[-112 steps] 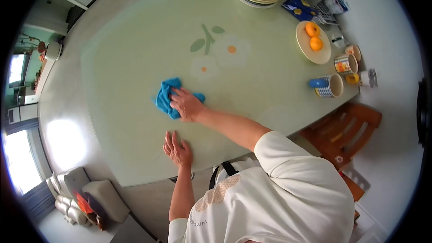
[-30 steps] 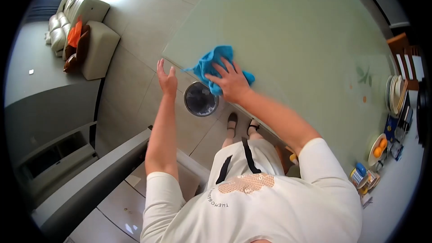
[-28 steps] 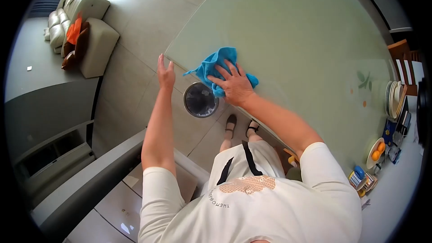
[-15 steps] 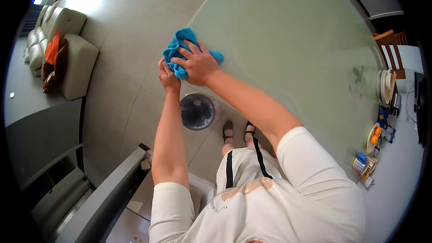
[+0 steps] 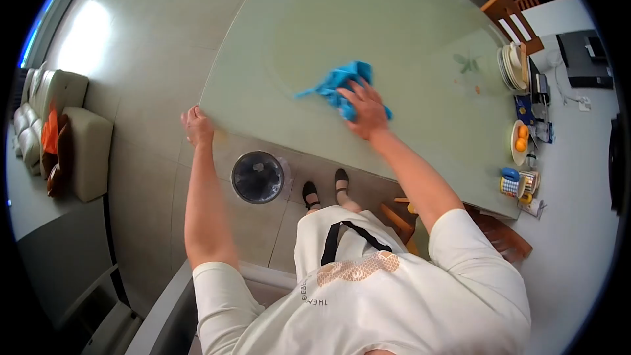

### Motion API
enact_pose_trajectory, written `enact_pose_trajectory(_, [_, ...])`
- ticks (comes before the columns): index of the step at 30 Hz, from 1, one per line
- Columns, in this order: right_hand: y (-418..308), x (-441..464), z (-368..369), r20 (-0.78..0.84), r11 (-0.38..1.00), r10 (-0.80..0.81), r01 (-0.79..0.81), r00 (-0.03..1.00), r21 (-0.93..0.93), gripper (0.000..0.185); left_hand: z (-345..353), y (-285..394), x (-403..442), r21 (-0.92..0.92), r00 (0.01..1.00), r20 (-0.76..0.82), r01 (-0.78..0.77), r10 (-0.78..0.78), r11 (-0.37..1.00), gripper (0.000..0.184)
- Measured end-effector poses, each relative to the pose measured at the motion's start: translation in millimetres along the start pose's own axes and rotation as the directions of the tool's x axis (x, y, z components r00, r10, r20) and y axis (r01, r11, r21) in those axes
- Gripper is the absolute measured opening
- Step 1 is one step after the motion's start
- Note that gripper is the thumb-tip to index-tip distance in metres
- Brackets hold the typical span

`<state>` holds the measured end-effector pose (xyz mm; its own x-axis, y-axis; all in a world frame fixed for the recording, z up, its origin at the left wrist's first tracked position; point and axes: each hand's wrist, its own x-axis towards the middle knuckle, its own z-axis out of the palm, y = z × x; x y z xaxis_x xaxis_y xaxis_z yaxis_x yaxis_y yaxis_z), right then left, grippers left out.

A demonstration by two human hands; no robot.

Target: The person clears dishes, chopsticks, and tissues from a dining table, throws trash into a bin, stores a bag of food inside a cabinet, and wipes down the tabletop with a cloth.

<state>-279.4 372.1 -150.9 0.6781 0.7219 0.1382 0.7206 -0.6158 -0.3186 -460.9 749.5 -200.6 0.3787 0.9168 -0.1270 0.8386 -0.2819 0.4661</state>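
On the pale green table, my right hand presses and grips a crumpled blue cloth, with part of the cloth trailing to the left and a bit showing on the right. My left hand is at the table's near left corner, its fingers curled together; whatever may be inside them is hidden. Below that edge, between my left forearm and my feet, a round bin with a dark liner stands on the floor.
Stacked plates, a dish with oranges, and mugs line the table's right side. Wooden chairs stand at the far right and near right. A sofa is on the left.
From the table corner beside my left hand, my right hand has moved the blue cloth rightward, inward over the table. My left hand is apart from it now, fingers curled. The view has shifted right.
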Motion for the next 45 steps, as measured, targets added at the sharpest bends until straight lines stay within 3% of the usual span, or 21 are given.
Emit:
enact_pose_trajectory(4, [77, -102, -27, -0.181, 0.983, 0.173, -0.182, 0.968, -0.031, 0.054, 25, 10, 6, 0.103, 0.973, -0.124, -0.183, 0.196, 0.978, 0.042])
enact_pose_trajectory(6, [110, -162, -37, -0.249, 0.950, 0.282, -0.306, 0.927, -0.065, 0.050, 13, 57, -19, 0.146, 0.997, -0.071, -0.027, 0.038, 0.989, 0.049])
enact_pose_trajectory(10, [133, -220, -51, -0.327, 0.862, 0.434, -0.492, 0.840, -0.121, 0.048, 8, 77, -28, 0.174, 0.997, -0.072, 0.053, -0.041, 0.983, 0.052])
enact_pose_trajectory(12, [134, -209, -36, -0.414, 0.690, 0.545, -0.671, 0.729, -0.272, 0.050, 11, 80, -30, 0.218, 0.992, -0.112, 0.075, -0.052, 0.973, 0.050])
enact_pose_trajectory(13, [118, -179, -32, -0.368, 0.583, 0.702, -0.789, 0.610, -0.195, 0.052, 11, 81, -30, 0.223, 0.992, -0.113, 0.077, -0.052, 0.972, 0.050])
enact_pose_trajectory(15, [98, -118, -13, -0.393, 0.834, 0.458, -0.538, 0.797, -0.120, 0.051, 11, 83, -31, 0.232, 0.990, -0.132, 0.087, -0.057, 0.969, 0.049])
enact_pose_trajectory(16, [78, -80, -3, -0.393, 0.886, 0.359, -0.441, 0.846, -0.139, 0.051, 12, 83, -32, 0.237, 0.989, -0.134, 0.094, -0.063, 0.967, 0.049])
enact_pose_trajectory(18, [32, -5, 17, -0.365, 0.963, 0.193, -0.247, 0.911, -0.108, 0.050, 12, 83, -31, 0.273, 0.988, -0.145, 0.093, -0.055, 0.958, 0.049])
enact_pose_trajectory(21, [-34, 79, 38, -0.186, 0.998, 0.055, -0.056, 0.981, -0.002, 0.052, 12, 84, -30, 0.303, 0.987, -0.146, 0.106, -0.064, 0.947, 0.049])
enact_pose_trajectory(27, [-123, 170, 79, -0.093, 0.965, -0.167, 0.182, 0.982, 0.189, 0.049, 9, 89, -31, 0.310, 0.986, -0.147, 0.117, -0.074, 0.944, 0.049])
enact_pose_trajectory(31, [-132, 194, 83, -0.075, 0.933, -0.263, 0.273, 0.962, 0.235, 0.047, 10, 84, -32, 0.330, 0.986, -0.159, 0.109, -0.058, 0.938, 0.048])
enact_pose_trajectory(34, [-81, 177, 69, -0.021, 0.938, -0.243, 0.240, 0.970, 0.249, 0.046, 9, 85, -31, 0.297, 0.988, -0.151, 0.065, -0.021, 0.953, 0.048])
enact_pose_trajectory(37, [10, 136, 39, -0.191, 0.985, -0.133, 0.151, 0.973, 0.083, 0.046, 9, 87, -32, 0.298, 0.987, -0.150, 0.105, -0.062, 0.949, 0.047])
enact_pose_trajectory(42, [138, 21, -11, -0.290, 0.977, 0.179, -0.204, 0.940, -0.059, 0.047, 13, 81, -28, 0.325, 0.986, -0.154, 0.113, -0.065, 0.939, 0.048])
enact_pose_trajectory(44, [148, -17, -13, -0.319, 0.961, 0.224, -0.264, 0.921, -0.085, 0.047, 13, 80, -29, 0.317, 0.986, -0.153, 0.116, -0.070, 0.941, 0.048])
enact_pose_trajectory(45, [141, -24, -15, -0.371, 0.922, 0.298, -0.366, 0.879, -0.125, 0.049, 13, 82, -28, 0.317, 0.986, -0.152, 0.121, -0.075, 0.941, 0.048])
